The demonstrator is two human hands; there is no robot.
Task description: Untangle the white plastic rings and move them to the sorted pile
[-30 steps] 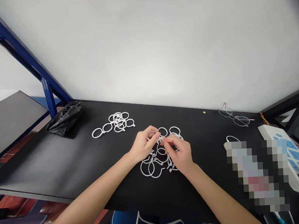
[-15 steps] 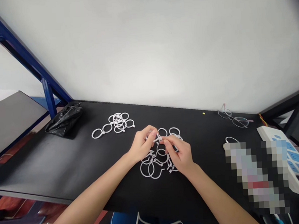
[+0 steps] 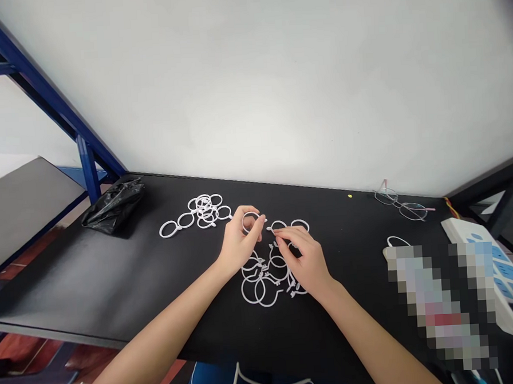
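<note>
My left hand (image 3: 237, 244) pinches a white plastic ring (image 3: 250, 222) between thumb and fingers, just above the black table (image 3: 93, 281). My right hand (image 3: 305, 261) rests over a loose pile of white rings (image 3: 263, 277), its fingertips pinched on another white ring (image 3: 278, 232) from the pile. A second cluster of closed white rings (image 3: 199, 212) lies to the left of my left hand.
A crumpled black bag (image 3: 113, 206) sits at the table's far left corner. Wire-framed glasses (image 3: 401, 203) lie at the far right. A white and blue power strip (image 3: 492, 260) and a blurred object occupy the right end. Blue steel framing (image 3: 40, 94) rises at left.
My hands have come apart. The left hand has lifted one ring up and to the left, away from the right hand, which stays at the pile.
</note>
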